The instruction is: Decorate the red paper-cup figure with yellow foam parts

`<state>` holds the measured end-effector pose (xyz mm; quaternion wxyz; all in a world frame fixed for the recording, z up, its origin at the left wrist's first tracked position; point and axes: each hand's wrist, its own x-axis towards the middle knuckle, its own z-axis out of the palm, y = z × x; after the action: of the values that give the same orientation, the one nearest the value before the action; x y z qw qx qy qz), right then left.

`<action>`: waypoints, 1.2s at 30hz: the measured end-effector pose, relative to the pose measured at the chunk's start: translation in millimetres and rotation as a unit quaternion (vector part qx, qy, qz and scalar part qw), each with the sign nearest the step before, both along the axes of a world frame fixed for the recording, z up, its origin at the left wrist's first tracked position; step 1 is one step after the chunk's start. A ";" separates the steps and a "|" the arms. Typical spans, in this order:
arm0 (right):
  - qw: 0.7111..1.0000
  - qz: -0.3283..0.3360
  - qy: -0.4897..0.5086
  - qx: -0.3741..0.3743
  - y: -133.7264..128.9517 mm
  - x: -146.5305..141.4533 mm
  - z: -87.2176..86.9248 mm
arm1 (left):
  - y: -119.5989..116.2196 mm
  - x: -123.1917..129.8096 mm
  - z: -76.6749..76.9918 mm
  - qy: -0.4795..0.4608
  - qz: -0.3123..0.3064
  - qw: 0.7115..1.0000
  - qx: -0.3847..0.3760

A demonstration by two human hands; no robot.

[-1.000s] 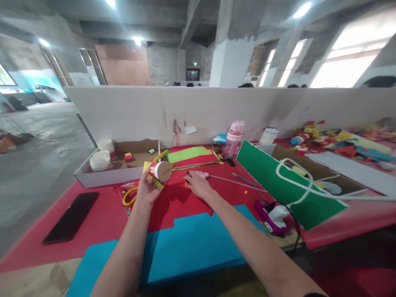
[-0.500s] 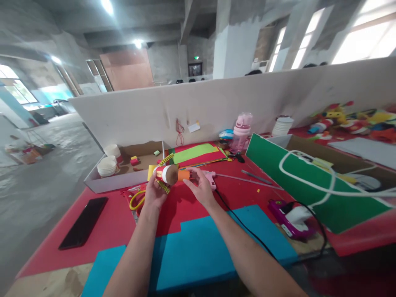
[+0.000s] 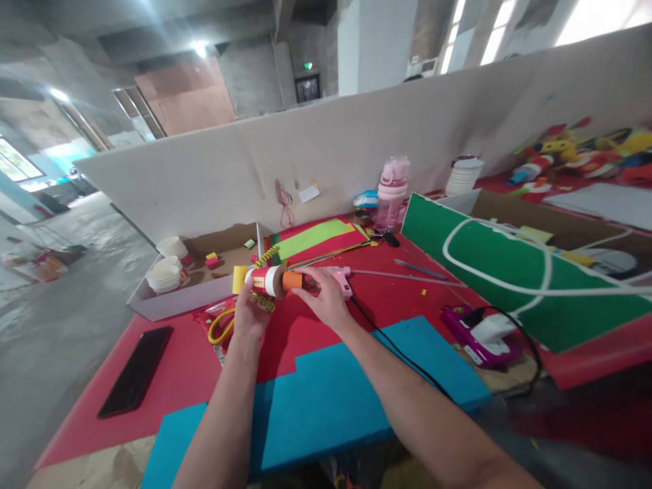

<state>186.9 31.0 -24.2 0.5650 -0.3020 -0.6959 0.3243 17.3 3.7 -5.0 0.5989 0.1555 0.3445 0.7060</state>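
My left hand (image 3: 251,315) is closed round a red and white paper-cup figure (image 3: 263,280) lying on its side in the air. A yellow piece (image 3: 239,279) is at its left end, and pleated yellow paper strips (image 3: 267,255) stick out on two sides. My right hand (image 3: 327,296) pinches an orange paper tube (image 3: 292,280) at the cup's brown right end. Whether tube and cup touch cannot be made out. Just beyond my right hand lies a pink glue gun (image 3: 340,278), partly hidden, with a black cord.
Yellow-handled scissors (image 3: 220,327) and a black phone (image 3: 135,370) lie on the left. Behind are an open box (image 3: 178,299) with paper cups, coloured sheets (image 3: 320,239) and a pink bottle (image 3: 392,197). To the right stand a purple power strip (image 3: 481,339) and a green-sided box (image 3: 473,272).
The cup figure has turned so that its side shows more and its brown end less. Both hands keep their holds. The camera view has tilted down a little.
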 end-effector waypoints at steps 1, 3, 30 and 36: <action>1.000 -0.002 -0.005 0.006 -0.3 0.6 0.5 | 0.3 0.1 -0.7 0.007 0.005 1.000 0.005; 1.000 -0.007 -0.017 0.019 -1.0 1.5 1.5 | 1.0 0.6 -1.9 0.023 0.017 0.999 0.024; 1.000 -0.018 -0.002 0.022 1.5 -0.6 -4.4 | 2.9 6.2 -3.7 0.033 0.017 0.998 0.044; 0.999 -0.025 -0.001 0.028 3.9 -2.2 -9.6 | 4.1 5.3 -6.5 0.053 0.016 0.998 0.035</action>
<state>184.7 34.8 -33.8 0.5802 -0.3038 -0.6977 0.2903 22.6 7.8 -11.5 0.5627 0.2079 0.3527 0.7181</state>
